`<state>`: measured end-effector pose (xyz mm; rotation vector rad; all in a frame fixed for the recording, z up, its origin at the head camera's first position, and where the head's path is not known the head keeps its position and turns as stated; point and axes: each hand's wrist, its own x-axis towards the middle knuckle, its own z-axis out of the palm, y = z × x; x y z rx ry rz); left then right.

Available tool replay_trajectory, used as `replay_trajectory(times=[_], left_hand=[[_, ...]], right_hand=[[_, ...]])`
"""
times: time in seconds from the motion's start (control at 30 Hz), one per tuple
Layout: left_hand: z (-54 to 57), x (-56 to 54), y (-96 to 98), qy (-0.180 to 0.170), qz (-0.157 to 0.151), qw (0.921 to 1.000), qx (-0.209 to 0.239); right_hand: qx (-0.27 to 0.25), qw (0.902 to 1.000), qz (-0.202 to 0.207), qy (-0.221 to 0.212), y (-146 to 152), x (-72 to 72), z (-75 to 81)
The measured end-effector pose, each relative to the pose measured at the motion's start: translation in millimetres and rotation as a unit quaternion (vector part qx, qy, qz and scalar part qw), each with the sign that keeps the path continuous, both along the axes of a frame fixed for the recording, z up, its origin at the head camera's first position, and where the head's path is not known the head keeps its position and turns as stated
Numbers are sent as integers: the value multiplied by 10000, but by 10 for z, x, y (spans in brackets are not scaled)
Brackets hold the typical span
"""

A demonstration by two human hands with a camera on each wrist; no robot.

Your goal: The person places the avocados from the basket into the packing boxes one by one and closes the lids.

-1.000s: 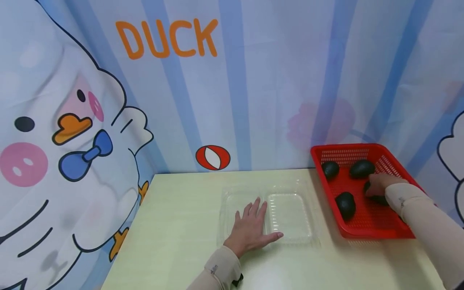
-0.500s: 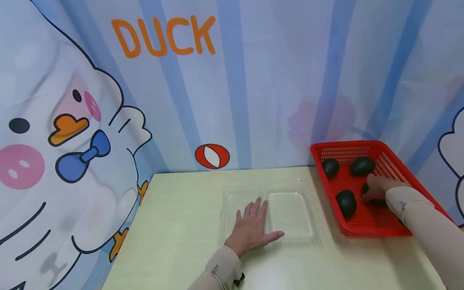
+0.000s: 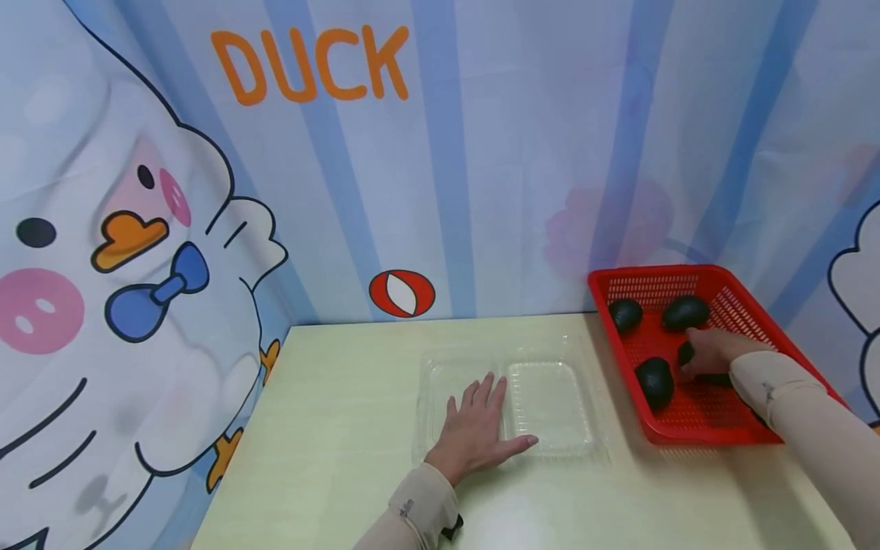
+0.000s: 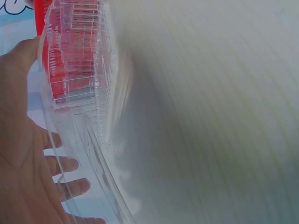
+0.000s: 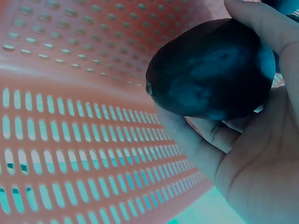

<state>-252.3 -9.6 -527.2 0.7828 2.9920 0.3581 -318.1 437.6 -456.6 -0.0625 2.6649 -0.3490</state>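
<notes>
My left hand (image 3: 470, 435) lies with spread fingers over the left part of a clear plastic container (image 3: 553, 397) on the table. The left wrist view shows the fingers straight along the container's clear wall (image 4: 77, 93). Inside a red perforated basket (image 3: 715, 438) at the right, my right hand (image 3: 713, 356) grips a dark green avocado (image 5: 210, 70). Its thumb is on one side and curled fingers on the other, seen in the right wrist view. In the head view the hand hides much of this avocado.
Three more avocados lie in the basket: one at the back left (image 3: 626, 315), one at the back (image 3: 686, 313) and one at the front left (image 3: 655, 383). A printed duck curtain (image 3: 509, 153) hangs behind the pale table (image 3: 344, 428).
My right hand has shifted slightly left within the basket, with the avocado in its grip. The left hand stays in place on the container.
</notes>
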Motion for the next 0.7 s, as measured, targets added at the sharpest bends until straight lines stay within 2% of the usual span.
replay_trajectory(times=[0.3,0.47,0.7], left_hand=[[10,-1,7,81,-24,10000,-3],[13,-1,5,91,-42,9999,39],[20,8,1,105,-47,9999,30]], right_hand=[[225,9994,171,205,-134,-22,241],[422,9963,448,607,-268,-10,392],[651,9871,921,1140,-574,50,624]])
